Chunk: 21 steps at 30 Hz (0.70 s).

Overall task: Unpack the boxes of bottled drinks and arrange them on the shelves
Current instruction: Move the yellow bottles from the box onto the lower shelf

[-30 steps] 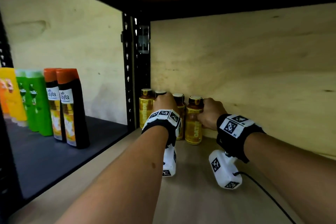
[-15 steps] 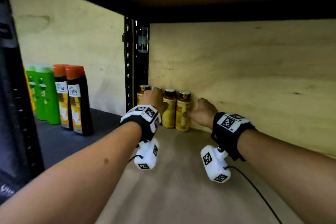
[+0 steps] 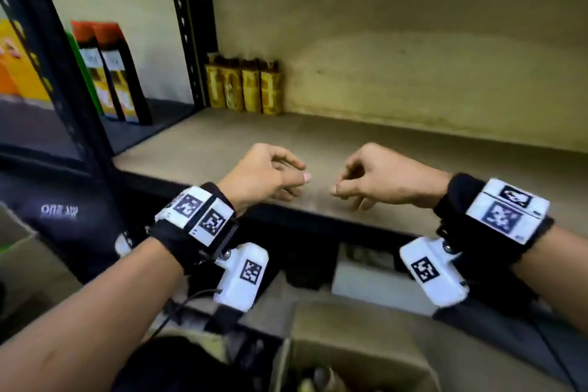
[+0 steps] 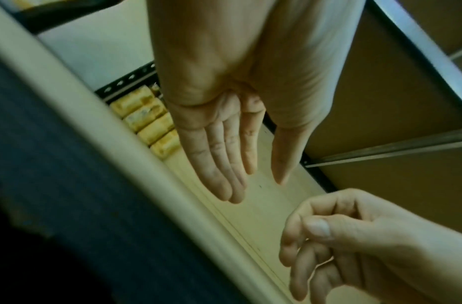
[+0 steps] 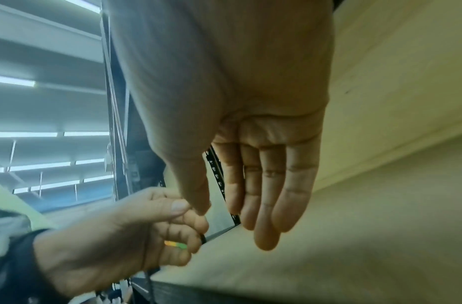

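Note:
Several amber drink bottles (image 3: 243, 87) with yellow labels stand in a row in the back left corner of the wooden shelf (image 3: 413, 162); the left wrist view shows them too (image 4: 146, 121). My left hand (image 3: 286, 178) and right hand (image 3: 346, 183) hover side by side over the shelf's front edge, well short of the bottles. Both are empty. In the head view their fingers hang loosely curled. In the wrist views the left hand's fingers (image 4: 224, 164) and the right hand's fingers (image 5: 266, 195) look relaxed and nearly straight.
A black slotted upright (image 3: 191, 25) splits this shelf from the dark one on the left, where orange-capped bottles (image 3: 111, 73) stand. A plywood wall (image 3: 413, 41) backs the shelf. An open cardboard box (image 3: 356, 337) sits below, its contents blurred.
Both hands have let go of the bottles at the back corner and drawn back to the shelf's front edge. The head view has pulled back and tilted down.

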Available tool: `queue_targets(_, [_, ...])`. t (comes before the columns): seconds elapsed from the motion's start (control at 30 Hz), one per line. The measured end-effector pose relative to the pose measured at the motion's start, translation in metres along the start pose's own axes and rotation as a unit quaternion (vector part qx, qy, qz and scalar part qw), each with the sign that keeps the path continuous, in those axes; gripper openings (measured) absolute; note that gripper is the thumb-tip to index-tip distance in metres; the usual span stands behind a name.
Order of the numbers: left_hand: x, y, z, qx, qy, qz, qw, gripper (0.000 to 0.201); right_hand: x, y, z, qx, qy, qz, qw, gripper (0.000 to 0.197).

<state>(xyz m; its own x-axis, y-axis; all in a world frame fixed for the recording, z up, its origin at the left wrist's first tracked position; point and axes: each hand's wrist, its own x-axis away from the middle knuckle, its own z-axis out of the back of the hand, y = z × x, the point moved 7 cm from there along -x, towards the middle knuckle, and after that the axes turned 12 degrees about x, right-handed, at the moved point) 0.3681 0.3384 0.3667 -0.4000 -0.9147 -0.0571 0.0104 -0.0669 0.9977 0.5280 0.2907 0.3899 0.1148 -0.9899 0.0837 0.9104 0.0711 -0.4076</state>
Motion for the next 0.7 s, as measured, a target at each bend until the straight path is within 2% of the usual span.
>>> queue_targets(0.13, [0.046, -0.071, -0.052, 0.053, -0.048, 0.077, 0.994, 0.016, 0.066, 0.046, -0.053, -0.137, -0.035, -0.04, 0.989, 0.021])
queue_targets(0.23, [0.069, -0.149, -0.081, 0.063, -0.05, 0.15, 0.985, 0.014, 0.094, 0.102, -0.119, -0.185, -0.052, -0.121, 0.974, 0.022])
queue_targets(0.3, [0.079, -0.211, -0.095, 0.052, -0.029, 0.213, 0.975, 0.015, 0.106, 0.143, -0.177, -0.185, -0.094, -0.182, 0.961, 0.018])
queue_targets(0.4, [0.102, -0.314, -0.107, -0.014, 0.002, 0.332, 0.943, 0.011, 0.13, 0.196, -0.256, -0.147, -0.164, -0.282, 0.934, 0.016])
queue_targets(0.5, [0.141, -0.39, -0.126, -0.031, -0.019, 0.444, 0.895, 0.002, 0.15, 0.232, -0.309, -0.1, -0.194, -0.344, 0.913, 0.037])
queue_targets(0.57, [0.161, -0.417, -0.136, -0.092, -0.028, 0.459, 0.883, 0.003, 0.169, 0.249, -0.335, -0.091, -0.197, -0.397, 0.892, 0.055])
queue_targets(0.6, [0.168, -0.424, -0.142, -0.121, -0.047, 0.457, 0.88, 0.005, 0.18, 0.253, -0.343, -0.088, -0.192, -0.423, 0.881, 0.057])
queue_targets(0.67, [0.179, -0.436, -0.154, -0.154, -0.091, 0.459, 0.87, 0.026, 0.2, 0.259, -0.357, -0.102, -0.174, -0.471, 0.859, 0.047])
queue_targets(0.7, [0.18, -0.439, -0.156, -0.17, -0.105, 0.456, 0.867, 0.032, 0.206, 0.263, -0.368, -0.142, -0.164, -0.494, 0.842, 0.046])
